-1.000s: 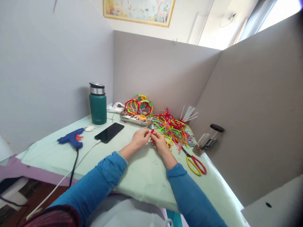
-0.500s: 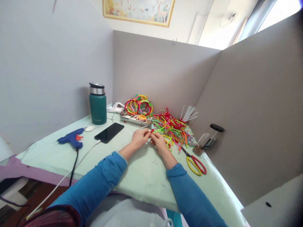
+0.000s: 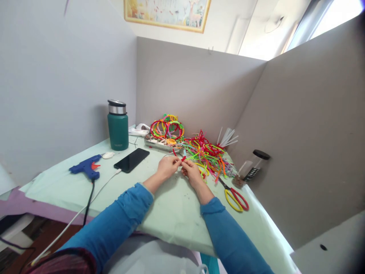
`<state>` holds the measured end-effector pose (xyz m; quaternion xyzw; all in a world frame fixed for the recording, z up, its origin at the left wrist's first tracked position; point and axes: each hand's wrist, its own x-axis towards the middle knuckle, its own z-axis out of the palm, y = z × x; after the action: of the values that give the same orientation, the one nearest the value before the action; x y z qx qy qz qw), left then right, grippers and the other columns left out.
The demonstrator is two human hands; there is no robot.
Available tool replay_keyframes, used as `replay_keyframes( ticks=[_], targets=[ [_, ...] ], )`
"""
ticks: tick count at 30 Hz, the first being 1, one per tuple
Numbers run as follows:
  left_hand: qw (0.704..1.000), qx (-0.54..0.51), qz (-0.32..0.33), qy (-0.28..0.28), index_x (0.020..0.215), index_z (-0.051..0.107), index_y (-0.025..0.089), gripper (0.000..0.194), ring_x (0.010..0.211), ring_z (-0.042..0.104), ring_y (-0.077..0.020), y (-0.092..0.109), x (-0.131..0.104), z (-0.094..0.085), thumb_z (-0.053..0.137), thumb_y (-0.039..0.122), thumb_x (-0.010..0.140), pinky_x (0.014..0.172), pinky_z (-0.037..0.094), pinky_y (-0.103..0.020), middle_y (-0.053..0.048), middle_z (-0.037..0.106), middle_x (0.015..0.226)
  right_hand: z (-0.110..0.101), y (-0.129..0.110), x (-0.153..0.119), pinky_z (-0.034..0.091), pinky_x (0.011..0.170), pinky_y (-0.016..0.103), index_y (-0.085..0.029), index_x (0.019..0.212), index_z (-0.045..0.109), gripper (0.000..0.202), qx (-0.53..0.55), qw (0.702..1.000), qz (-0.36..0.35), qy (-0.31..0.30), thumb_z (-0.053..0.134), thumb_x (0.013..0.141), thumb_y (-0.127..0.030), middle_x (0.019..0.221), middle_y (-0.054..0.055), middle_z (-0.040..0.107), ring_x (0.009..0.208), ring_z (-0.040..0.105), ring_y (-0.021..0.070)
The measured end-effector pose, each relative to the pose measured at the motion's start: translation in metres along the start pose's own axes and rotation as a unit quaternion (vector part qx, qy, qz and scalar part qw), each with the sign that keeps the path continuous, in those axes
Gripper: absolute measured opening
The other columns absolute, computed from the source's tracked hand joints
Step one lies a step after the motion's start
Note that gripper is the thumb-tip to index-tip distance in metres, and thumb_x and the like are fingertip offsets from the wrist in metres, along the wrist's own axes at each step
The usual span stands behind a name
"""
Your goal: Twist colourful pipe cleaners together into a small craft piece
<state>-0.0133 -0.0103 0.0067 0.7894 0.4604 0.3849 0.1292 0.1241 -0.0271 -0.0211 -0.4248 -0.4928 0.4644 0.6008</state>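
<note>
Both hands meet over the middle of the table, fingertips nearly touching. My left hand pinches a red pipe cleaner, one end of which sticks up above the fingers. My right hand is closed on the same red piece from the other side. Just beyond the hands spreads a tangled pile of colourful pipe cleaners. Behind the left hand sits a metal tray with small pieces in it and coloured pipe-cleaner rings on top.
Scissors with yellow and red handles lie right of my right hand. To the left are a black phone on a white cable, a blue glue gun and a green bottle. White sticks and a clear jar stand right. Grey panels surround the table.
A red end of the pipe cleaner now shows above my left fingers, and more red shows between the fingertips. Both hands have stayed in nearly the same place.
</note>
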Motion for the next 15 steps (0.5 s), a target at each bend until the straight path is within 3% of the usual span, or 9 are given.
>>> replay_keyframes(
  ticks=[7, 15],
  targets=[
    [1.0, -0.016, 0.02, 0.001, 0.077, 0.071, 0.02, 0.031, 0.067, 0.054, -0.0124, -0.0009, 0.0018, 0.0003, 0.044, 0.035, 0.08, 0.062, 0.036, -0.022, -0.002, 0.069, 0.075, 0.0, -0.0011, 0.0006, 0.03, 0.043, 0.02, -0.018, 0.076, 0.06, 0.028, 0.057, 0.998, 0.013, -0.018, 0.069, 0.061, -0.04, 0.063, -0.002, 0.056, 0.05, 0.046, 0.008],
    [0.998, -0.042, 0.032, -0.03, 0.072, 0.07, 0.017, 0.038, 0.061, 0.051, -0.0108, -0.0011, 0.0017, 0.0019, 0.042, 0.041, 0.081, 0.057, 0.032, -0.021, -0.001, 0.066, 0.067, 0.0003, -0.0004, 0.002, 0.028, 0.042, 0.02, -0.018, 0.068, 0.054, 0.033, 0.061, 0.998, 0.016, -0.006, 0.069, 0.063, -0.047, 0.053, -0.005, 0.046, 0.047, 0.041, 0.0073]
  ],
)
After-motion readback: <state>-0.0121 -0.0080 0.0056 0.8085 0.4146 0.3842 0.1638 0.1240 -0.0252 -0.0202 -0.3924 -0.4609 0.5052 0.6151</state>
